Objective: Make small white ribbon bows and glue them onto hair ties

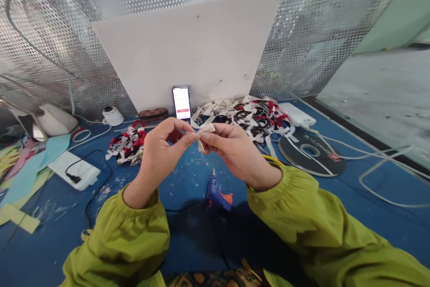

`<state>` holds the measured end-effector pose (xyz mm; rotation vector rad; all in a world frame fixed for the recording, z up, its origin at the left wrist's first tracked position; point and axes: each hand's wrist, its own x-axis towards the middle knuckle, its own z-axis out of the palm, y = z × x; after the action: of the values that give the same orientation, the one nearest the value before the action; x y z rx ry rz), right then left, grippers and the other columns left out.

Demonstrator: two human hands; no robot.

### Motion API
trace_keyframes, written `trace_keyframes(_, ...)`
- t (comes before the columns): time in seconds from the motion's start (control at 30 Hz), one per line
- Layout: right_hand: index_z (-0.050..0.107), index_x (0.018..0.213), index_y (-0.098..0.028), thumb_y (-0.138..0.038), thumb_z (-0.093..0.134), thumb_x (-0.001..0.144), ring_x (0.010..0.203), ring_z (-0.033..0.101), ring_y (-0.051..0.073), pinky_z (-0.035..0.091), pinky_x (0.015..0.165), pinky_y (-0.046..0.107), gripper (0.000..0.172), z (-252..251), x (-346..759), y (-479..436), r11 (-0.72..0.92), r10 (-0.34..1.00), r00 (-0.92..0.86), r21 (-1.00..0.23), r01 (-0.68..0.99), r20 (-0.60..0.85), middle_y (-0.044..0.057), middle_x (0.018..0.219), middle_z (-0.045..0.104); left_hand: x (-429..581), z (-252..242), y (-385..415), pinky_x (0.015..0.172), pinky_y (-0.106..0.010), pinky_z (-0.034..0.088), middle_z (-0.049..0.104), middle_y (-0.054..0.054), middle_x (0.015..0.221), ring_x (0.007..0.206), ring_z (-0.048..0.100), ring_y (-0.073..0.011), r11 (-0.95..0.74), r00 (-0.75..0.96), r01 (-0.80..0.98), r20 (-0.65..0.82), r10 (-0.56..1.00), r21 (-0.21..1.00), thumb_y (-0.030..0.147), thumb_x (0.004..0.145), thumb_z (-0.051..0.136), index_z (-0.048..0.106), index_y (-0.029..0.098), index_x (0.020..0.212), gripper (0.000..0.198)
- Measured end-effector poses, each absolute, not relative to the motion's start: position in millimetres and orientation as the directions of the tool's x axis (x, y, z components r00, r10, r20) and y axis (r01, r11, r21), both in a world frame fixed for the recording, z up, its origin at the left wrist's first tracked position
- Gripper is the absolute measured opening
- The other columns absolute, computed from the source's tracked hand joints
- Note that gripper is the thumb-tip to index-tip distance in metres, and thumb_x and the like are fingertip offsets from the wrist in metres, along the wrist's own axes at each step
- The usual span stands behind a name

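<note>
Above the middle of the blue table, my left hand (164, 152) and my right hand (235, 150) meet, fingertips almost touching. Both pinch a small cream ribbon bow (206, 129), whose loop and tail stick out between the fingers. Part of it is hidden by my thumbs. Below the hands a blue glue gun (215, 190) with an orange trigger lies on the table, nozzle pointing away from me. Behind my right hand spreads a heap of white, red and black ribbon pieces (258, 114). A smaller pile of red and white ribbon pieces (129, 146) lies left of my left hand.
A lit phone (181, 102) leans on a white board (195, 49). At right are a black reel (311, 152), a white power strip (297, 114) and loose cables. At left lie another power strip (74, 169), coloured paper strips (30, 179) and a cord.
</note>
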<state>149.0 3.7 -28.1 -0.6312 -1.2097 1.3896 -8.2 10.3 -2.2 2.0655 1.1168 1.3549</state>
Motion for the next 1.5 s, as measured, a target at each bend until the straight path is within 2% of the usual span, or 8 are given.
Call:
trace_keyframes(0.17, 0.064, 0.069, -0.017, -0.038, 0.07, 0.077, 0.057, 0.055, 0.009, 0.045, 0.057, 0.024, 0.023, -25, 152, 4, 0.228, 0.923, -0.228, -0.919, -0.321, 0.308, -0.003, 0.06, 0.06, -13, -2, 11, 0.046, -0.021, 0.039, 0.054, 0.004, 0.058, 0.048, 0.051, -0.0087, -0.536, 0.325, 0.357, 0.437, 0.839, 0.765, 0.033, 0.082, 0.065, 0.052, 0.019, 0.073, 0.021)
trace_keyframes(0.3, 0.062, 0.07, -0.017, -0.046, 0.069, 0.077, 0.055, 0.056, 0.01, 0.046, 0.056, 0.024, 0.031, -20, 160, 6, 0.234, 0.886, -0.366, -0.956, -0.176, 0.284, -0.002, 0.058, 0.06, -17, 1, 10, 0.045, -0.02, 0.035, 0.051, 0.004, 0.057, 0.047, 0.046, -0.0076, -0.53, 0.472, 0.365, 0.339, 0.814, 0.765, 0.032, 0.082, 0.065, 0.051, 0.018, 0.071, 0.023)
trace_keyframes(0.4, 0.06, 0.068, -0.017, -0.048, 0.066, 0.079, 0.052, 0.054, 0.009, 0.045, 0.054, 0.023, 0.034, -18, 166, 6, 0.208, 0.842, -0.491, -0.974, -0.087, 0.224, -0.003, 0.056, 0.058, -17, 1, 10, 0.044, -0.02, 0.035, 0.049, 0.004, 0.057, 0.047, 0.044, -0.0072, -0.454, 0.543, 0.235, 0.272, 0.795, 0.859, 0.034, 0.079, 0.069, 0.051, 0.018, 0.07, 0.026)
trace_keyframes(0.6, 0.058, 0.07, -0.017, -0.05, 0.068, 0.076, 0.051, 0.051, 0.009, 0.043, 0.052, 0.023, 0.035, -14, 169, 4, 0.182, 0.781, -0.586, -0.977, -0.116, 0.215, -0.004, 0.058, 0.055, -17, -2, 11, 0.044, -0.02, 0.036, 0.049, 0.003, 0.056, 0.046, 0.045, -0.0078, -0.204, 0.64, -0.012, 0.165, 0.751, 0.979, 0.041, 0.083, 0.064, 0.053, 0.018, 0.071, 0.029)
trace_keyframes(0.83, 0.05, 0.068, -0.018, -0.039, 0.062, 0.084, 0.051, 0.043, 0.008, 0.033, 0.047, 0.021, 0.029, -13, 170, 4, 0.405, 0.768, -0.561, -0.913, 0.052, 0.309, -0.006, 0.055, 0.046, -8, -11, 6, 0.042, -0.019, 0.022, 0.035, 0.006, 0.051, 0.044, 0.029, -0.0049, -0.198, 0.545, -0.109, 0.225, 0.807, 0.974, 0.036, 0.085, 0.064, 0.045, 0.017, 0.063, 0.034)
trace_keyframes(1.03, 0.045, 0.064, -0.019, -0.027, 0.053, 0.087, 0.05, 0.034, 0.007, 0.028, 0.047, 0.022, 0.025, -16, 163, 1, 0.547, 0.741, -0.458, -0.837, -0.015, 0.492, -0.007, 0.055, 0.04, 7, -14, 1, 0.048, -0.019, 0.028, 0.036, 0.004, 0.057, 0.051, 0.034, -0.0077, -0.066, 0.469, -0.341, 0.231, 0.853, 0.938, 0.032, 0.085, 0.062, 0.044, 0.018, 0.065, 0.031)
trace_keyframes(1.23, 0.049, 0.065, -0.019, -0.032, 0.056, 0.085, 0.05, 0.04, 0.007, 0.033, 0.049, 0.023, 0.025, -19, 156, 1, 0.37, 0.84, -0.388, -0.923, -0.105, 0.38, -0.006, 0.054, 0.045, 9, -15, 3, 0.047, -0.02, 0.029, 0.036, 0.005, 0.055, 0.048, 0.034, -0.0081, 0.011, 0.41, -0.355, 0.145, 0.901, 0.935, 0.031, 0.084, 0.061, 0.044, 0.018, 0.065, 0.029)
trace_keyframes(1.5, 0.059, 0.069, -0.017, -0.036, 0.064, 0.082, 0.052, 0.049, 0.009, 0.04, 0.054, 0.025, 0.024, -25, 156, 5, 0.193, 0.891, -0.364, -0.951, -0.242, 0.273, -0.004, 0.057, 0.054, 3, -13, 8, 0.044, -0.02, 0.028, 0.038, 0.005, 0.053, 0.048, 0.033, -0.0071, -0.189, 0.273, -0.27, 0.264, 0.925, 0.944, 0.038, 0.082, 0.066, 0.048, 0.018, 0.062, 0.034)
